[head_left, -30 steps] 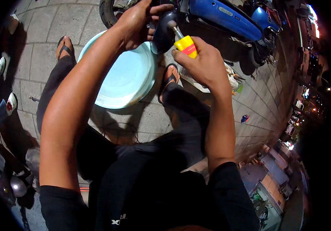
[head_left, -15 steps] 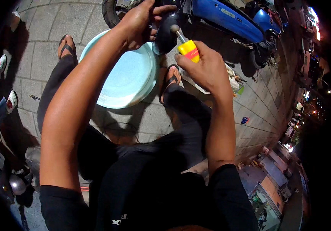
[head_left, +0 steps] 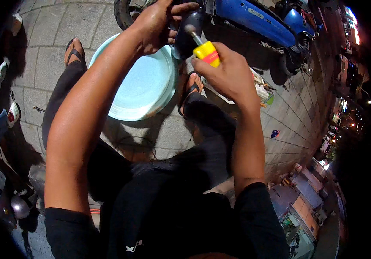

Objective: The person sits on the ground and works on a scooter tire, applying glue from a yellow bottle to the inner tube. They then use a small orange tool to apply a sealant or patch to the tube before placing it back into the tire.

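In my left hand [head_left: 153,30], near the top edge, is a smooth, black, swollen tube [head_left: 189,32] that looks like an inner tube. Its upper end runs out of view. My right hand [head_left: 230,71] is closed around a yellow-handled tool [head_left: 207,54] with a red band. A short metal shaft sticks out of it, ending in a round brownish head, slightly blurred, in front of the tube. Whether that head touches the tube I cannot tell. Under my left forearm, a pale turquoise basin [head_left: 142,88] stands on the paving between my feet.
A blue motor scooter [head_left: 254,19] is at the top right, with a dark tyre [head_left: 124,13] to its left. Beside my right wrist lies a pale container [head_left: 261,88] with odds and ends. A small blue packet [head_left: 274,134] lies on the paving.
My right hand has shifted slightly left and up, bringing the tool's round head further over the black tube. The left hand keeps its hold, and the tube has moved a little.
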The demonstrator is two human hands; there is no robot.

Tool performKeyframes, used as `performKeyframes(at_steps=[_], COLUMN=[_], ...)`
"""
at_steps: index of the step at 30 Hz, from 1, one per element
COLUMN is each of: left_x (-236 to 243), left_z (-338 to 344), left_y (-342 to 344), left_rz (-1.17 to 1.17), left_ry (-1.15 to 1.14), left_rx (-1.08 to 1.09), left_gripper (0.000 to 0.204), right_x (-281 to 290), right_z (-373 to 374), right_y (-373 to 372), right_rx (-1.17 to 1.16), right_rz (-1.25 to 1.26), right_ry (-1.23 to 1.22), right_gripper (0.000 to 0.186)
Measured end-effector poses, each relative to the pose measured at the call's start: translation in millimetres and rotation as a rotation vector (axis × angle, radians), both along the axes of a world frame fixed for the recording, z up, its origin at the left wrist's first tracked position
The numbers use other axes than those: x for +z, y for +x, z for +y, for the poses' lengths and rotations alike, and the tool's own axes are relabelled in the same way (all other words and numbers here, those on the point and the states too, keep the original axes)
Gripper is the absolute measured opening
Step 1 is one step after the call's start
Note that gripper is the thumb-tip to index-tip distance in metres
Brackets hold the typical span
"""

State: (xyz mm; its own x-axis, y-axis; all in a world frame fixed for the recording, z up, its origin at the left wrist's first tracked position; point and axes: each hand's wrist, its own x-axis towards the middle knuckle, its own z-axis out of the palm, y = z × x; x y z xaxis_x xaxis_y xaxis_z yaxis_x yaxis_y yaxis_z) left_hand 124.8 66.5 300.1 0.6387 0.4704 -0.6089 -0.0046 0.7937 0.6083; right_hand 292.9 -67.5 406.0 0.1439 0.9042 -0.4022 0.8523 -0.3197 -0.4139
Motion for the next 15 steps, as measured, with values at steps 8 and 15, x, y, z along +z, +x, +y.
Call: performKeyframes(at_steps=[8,15], left_x=[17.6,5.4], left_z=[-1.9,1.0], left_y=[-2.6,-11.6], left_rz=[-0.143,-0.184], left_ry=[-0.131,-0.021], left_rx=[0.097,0.006], left_gripper=[0.079,0.078], right_x=[-5.8,1.5], right_z=[-8.7,0.4], right_y=[4.1,-1.8], right_rx=[-0.064,0.000], right_rz=[0.061,0.001], right_ry=[0.022,-0.019], right_gripper=[0.059,0.058])
